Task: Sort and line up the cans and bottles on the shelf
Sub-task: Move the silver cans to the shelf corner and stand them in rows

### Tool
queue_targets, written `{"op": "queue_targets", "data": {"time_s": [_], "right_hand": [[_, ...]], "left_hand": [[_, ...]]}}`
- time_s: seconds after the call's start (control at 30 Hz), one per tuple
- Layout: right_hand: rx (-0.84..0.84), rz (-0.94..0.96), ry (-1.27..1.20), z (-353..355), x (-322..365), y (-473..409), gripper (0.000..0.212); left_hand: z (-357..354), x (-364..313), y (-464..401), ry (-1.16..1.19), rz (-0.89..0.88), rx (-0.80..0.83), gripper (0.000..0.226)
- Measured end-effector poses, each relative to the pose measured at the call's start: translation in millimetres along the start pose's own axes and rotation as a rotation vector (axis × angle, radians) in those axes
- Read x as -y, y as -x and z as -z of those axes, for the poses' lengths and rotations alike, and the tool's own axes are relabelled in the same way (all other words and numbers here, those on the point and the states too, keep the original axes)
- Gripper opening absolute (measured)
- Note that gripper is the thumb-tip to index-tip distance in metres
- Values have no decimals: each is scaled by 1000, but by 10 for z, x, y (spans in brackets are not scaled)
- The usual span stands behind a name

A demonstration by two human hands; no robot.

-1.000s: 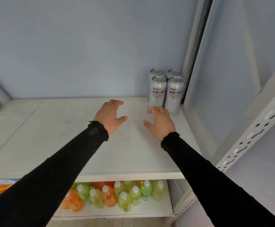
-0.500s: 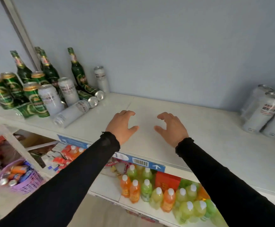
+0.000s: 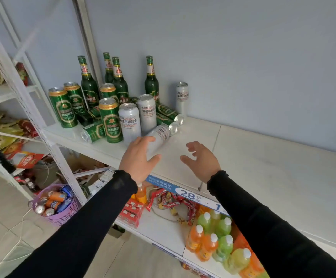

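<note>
A white shelf [image 3: 263, 167] is seen along a blue wall. At its left end green bottles [image 3: 119, 81], green cans [image 3: 63, 107] and silver cans [image 3: 130, 121] are stood upright; several cans are lain on their sides, one silver can [image 3: 160, 135] nearest the front. The right part is left bare.

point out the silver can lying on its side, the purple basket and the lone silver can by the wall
silver can lying down [image 3: 160, 135], head view, its label side
purple basket [image 3: 67, 214], head view, front wall
lone silver can [image 3: 182, 98], head view, its label
</note>
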State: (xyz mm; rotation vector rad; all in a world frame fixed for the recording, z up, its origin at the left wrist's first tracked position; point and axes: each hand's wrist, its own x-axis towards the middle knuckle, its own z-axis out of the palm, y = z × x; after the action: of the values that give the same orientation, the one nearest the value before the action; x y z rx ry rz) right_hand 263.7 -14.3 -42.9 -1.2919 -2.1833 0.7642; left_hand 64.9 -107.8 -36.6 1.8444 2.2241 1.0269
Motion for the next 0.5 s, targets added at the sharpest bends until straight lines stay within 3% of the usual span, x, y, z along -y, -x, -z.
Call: {"op": "queue_targets", "data": {"time_s": [0.13, 0.3, 0.5], "right_hand": [[124, -116, -53, -236, 177, -378, 63], [182, -238, -138, -575, 370, -752, 83], [158, -442, -302, -786, 627, -1010, 88]], "left_hand": [[126, 329, -143, 38, 56, -113, 48], [296, 557, -348, 160, 176, -243, 67], [302, 765, -600, 178, 208, -229, 90]]}}
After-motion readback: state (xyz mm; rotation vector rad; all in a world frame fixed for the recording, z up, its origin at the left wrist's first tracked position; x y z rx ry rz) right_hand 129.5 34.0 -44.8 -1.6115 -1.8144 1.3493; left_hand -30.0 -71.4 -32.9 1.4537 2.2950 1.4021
